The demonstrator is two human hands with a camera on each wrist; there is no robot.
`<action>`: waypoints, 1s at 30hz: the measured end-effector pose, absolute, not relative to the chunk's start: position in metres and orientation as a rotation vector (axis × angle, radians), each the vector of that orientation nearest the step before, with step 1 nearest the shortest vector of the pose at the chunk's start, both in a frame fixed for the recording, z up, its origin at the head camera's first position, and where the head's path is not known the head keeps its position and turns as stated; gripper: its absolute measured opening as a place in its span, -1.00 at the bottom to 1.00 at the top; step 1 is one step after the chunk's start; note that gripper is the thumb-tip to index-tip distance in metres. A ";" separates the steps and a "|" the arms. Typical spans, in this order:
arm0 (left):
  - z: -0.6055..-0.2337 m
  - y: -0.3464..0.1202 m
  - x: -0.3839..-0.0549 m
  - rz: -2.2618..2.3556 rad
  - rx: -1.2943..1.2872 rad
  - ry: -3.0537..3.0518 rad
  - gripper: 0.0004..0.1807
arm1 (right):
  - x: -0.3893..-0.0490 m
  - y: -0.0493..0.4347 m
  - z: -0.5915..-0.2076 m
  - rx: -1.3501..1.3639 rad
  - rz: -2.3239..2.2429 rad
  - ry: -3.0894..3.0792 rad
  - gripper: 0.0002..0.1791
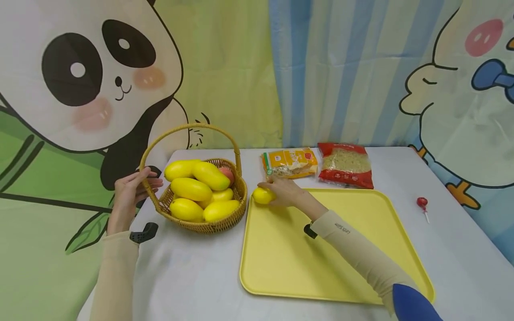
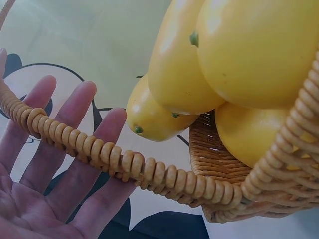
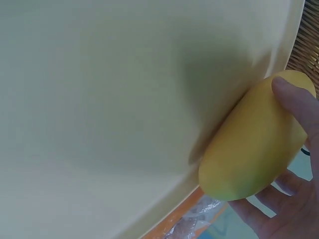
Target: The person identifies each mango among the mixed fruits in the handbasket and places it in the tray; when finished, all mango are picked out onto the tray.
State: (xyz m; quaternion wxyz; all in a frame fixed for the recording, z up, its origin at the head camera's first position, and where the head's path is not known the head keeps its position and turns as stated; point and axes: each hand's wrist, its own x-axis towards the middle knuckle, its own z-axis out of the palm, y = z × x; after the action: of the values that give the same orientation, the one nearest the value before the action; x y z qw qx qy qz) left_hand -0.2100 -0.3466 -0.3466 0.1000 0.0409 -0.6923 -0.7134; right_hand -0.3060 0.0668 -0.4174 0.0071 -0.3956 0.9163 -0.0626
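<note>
My right hand (image 1: pixel 286 192) grips a yellow mango (image 1: pixel 263 195) by the tray's far-left corner. In the right wrist view the thumb lies along one side of the mango (image 3: pixel 256 139) and the other fingers sit against its opposite side. The wicker basket (image 1: pixel 214 228) stands left of the tray, heaped with several yellow mangoes (image 1: pixel 190 189) and one reddish fruit (image 1: pixel 227 174). My left hand (image 1: pixel 129 196) is at the left side of the basket's handle; in the left wrist view its extended fingers (image 2: pixel 102 132) lie behind the handle (image 2: pixel 119 162), touching it.
The yellow tray (image 1: pixel 305 263) lies across the middle and right of the white table. Behind it lie an orange food packet (image 1: pixel 290 163) and a red bag (image 1: pixel 346 165) with a clear window. A red lollipop (image 1: pixel 422 203) rests at the far right.
</note>
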 end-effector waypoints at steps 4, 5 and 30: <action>-0.345 -0.347 -0.211 -2.095 0.133 -2.061 -0.68 | -0.307 0.067 -0.416 -1.229 -0.212 2.869 -0.22; -0.345 -0.347 -0.211 -2.096 0.138 -2.062 -0.67 | -0.307 0.068 -0.416 -1.235 -0.220 2.866 -0.21; -0.343 -0.344 -0.210 -2.044 0.232 -2.111 -0.67 | -0.267 -0.033 -0.365 -1.415 -0.453 2.578 -0.32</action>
State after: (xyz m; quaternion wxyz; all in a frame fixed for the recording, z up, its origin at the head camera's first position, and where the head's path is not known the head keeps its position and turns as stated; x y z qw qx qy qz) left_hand -0.2101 -0.3443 -0.3433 0.0970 0.0784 -0.7127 -0.6903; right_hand -0.2670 -0.0328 -0.3651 0.0829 -0.4739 0.8635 -0.1516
